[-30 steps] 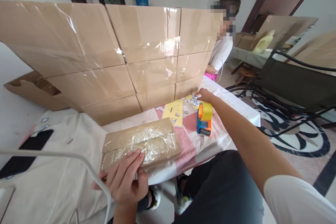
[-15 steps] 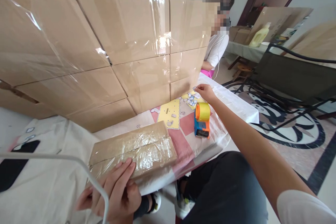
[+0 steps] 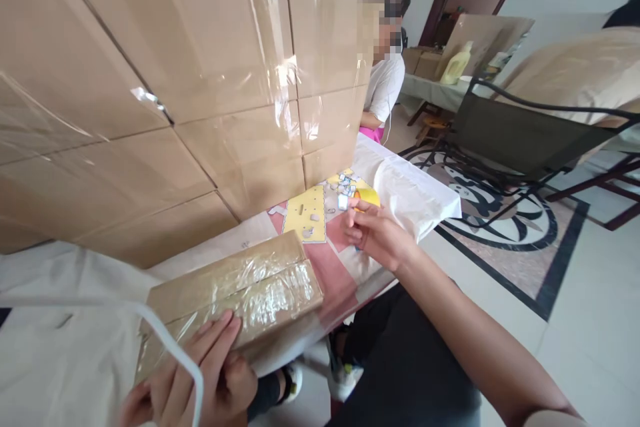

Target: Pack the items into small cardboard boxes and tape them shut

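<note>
My left hand [image 3: 200, 367] lies with fingers stretched out on a flat cardboard box [image 3: 235, 287] wrapped in shiny clear tape. At the fingertips of my right hand [image 3: 375, 233] is a small white sticker-like piece [image 3: 343, 202], pinched above the bed-like surface. Behind that hand, a roll of yellow tape [image 3: 369, 196] shows in part; most of its dispenser is hidden. To the left of the right hand, a yellow patch with cartoon figures [image 3: 305, 213] marks the pink and white cloth [image 3: 333, 280].
A wall of taped cardboard boxes [image 3: 225, 60] stands along the far side. Behind its right end sits another person [image 3: 387, 83]. A dark folding chair [image 3: 520, 140] and a table with a yellow bottle [image 3: 457, 65] are at right. A white cable [image 3: 170, 340] crosses the lower left foreground.
My right hand has come back from the boxes toward me with the small white piece, now covering most of the tape dispenser. My left hand stays on the box. The view has turned right.
</note>
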Motion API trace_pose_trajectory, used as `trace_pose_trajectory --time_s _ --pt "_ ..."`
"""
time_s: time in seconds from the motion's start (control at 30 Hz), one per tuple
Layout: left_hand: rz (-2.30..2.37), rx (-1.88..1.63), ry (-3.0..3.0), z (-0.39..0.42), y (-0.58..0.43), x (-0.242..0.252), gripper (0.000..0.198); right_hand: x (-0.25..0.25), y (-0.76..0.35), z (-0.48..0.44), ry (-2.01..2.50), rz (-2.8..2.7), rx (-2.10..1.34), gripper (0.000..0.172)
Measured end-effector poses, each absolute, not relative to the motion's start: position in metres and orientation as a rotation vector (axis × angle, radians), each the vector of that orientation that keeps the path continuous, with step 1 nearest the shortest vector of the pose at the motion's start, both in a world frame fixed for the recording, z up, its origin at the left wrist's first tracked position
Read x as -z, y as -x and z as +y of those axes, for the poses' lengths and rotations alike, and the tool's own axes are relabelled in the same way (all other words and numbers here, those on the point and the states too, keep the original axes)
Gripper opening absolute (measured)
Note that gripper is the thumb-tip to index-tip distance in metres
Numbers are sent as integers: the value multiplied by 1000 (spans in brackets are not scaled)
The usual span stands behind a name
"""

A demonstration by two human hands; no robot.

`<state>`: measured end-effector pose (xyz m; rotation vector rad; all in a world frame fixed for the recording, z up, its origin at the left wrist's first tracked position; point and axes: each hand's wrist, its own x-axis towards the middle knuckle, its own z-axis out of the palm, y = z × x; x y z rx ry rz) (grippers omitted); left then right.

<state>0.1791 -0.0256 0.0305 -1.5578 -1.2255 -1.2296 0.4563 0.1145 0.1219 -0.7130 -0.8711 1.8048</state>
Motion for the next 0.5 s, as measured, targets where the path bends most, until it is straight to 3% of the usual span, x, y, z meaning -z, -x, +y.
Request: trace_pose_trajectory --time_s 0.27,0.4,0.5 --pt "-1282 1156 1564 -33 -174 -25 31 -68 -418 84 1072 -849 -1922 41" --pt "-1242 1153 1535 -38 -165 -17 33 -56 -407 79 1141 -814 -1898 36" --pt "-1535 1142 1635 -53 -152 -21 37 -51 -405 77 1123 -757 -2015 31"
